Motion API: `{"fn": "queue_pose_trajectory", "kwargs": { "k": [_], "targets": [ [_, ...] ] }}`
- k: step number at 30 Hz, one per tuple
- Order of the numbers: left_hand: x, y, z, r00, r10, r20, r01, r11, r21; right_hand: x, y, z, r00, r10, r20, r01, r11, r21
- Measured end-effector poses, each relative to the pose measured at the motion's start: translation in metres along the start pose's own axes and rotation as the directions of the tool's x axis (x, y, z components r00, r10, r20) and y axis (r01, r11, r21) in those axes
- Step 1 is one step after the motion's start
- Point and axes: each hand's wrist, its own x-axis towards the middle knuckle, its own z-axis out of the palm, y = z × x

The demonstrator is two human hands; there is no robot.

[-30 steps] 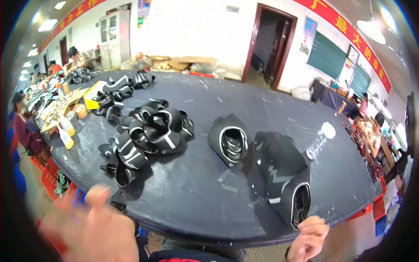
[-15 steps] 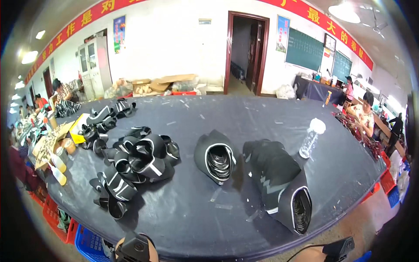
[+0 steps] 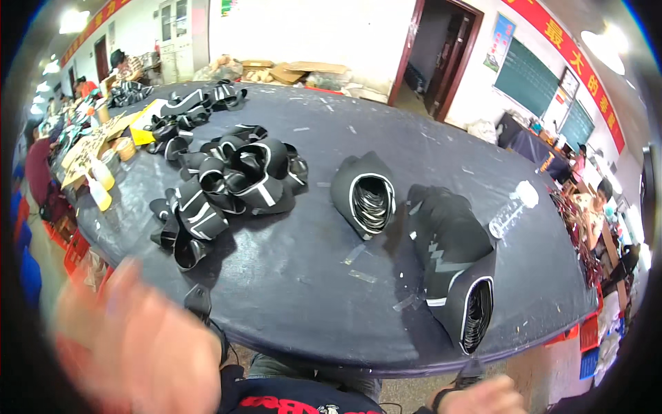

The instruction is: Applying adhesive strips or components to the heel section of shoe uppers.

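Note:
My left hand point(image 3: 141, 338) is raised at the lower left, off the table's near edge and smeared by motion, so its fingers cannot be made out. At the bottom right edge, my right hand point(image 3: 486, 397) is blurred and partly cut off. Nearest to it is a long nested stack of black fabric pieces point(image 3: 452, 241), white trim round its open end. Left of that stands a shorter nested black stack point(image 3: 362, 193). A loose heap of curled black pieces with white strips point(image 3: 241, 172) lies beyond my left hand. Neither hand touches these things.
The dark-covered table point(image 3: 310, 276) has a curved-looking near edge. A clear bottle point(image 3: 510, 214) stands at right. Yellow-tinted squeeze bottles point(image 3: 98, 193) and a patterned board point(image 3: 89, 155) lie at left. Red crates point(image 3: 74, 252) stand below. People work at both far sides.
My view has tilted down and turned. My left hand has risen into view at the lower left, and more of my right hand shows. The stacks and heap look unmoved on the table.

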Motion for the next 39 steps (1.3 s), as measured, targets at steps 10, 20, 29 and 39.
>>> {"fn": "queue_pose_trajectory", "kwargs": {
  "k": [10,20,29,39],
  "targets": [
    [-0.186,-0.257,-0.103,0.520,-0.852,0.066,0.405,0.314,0.859,-0.091,-0.016,-0.011,0.403,0.915,-0.029,-0.751,0.312,-0.582],
    [-0.076,-0.153,-0.044,0.835,-0.503,0.223,0.230,0.687,0.689,-0.089,-0.021,-0.004,0.282,0.957,0.066,-0.812,0.274,-0.515],
    [-0.113,0.039,-0.010,0.404,-0.541,0.738,0.482,0.811,0.331,-0.084,0.007,0.043,0.120,0.993,0.017,-0.868,0.113,-0.483],
    [-0.149,0.049,-0.019,-0.483,-0.433,0.761,0.845,-0.459,0.275,-0.106,-0.022,0.020,-0.457,0.882,0.110,-0.630,-0.409,0.660]
  ]
}}
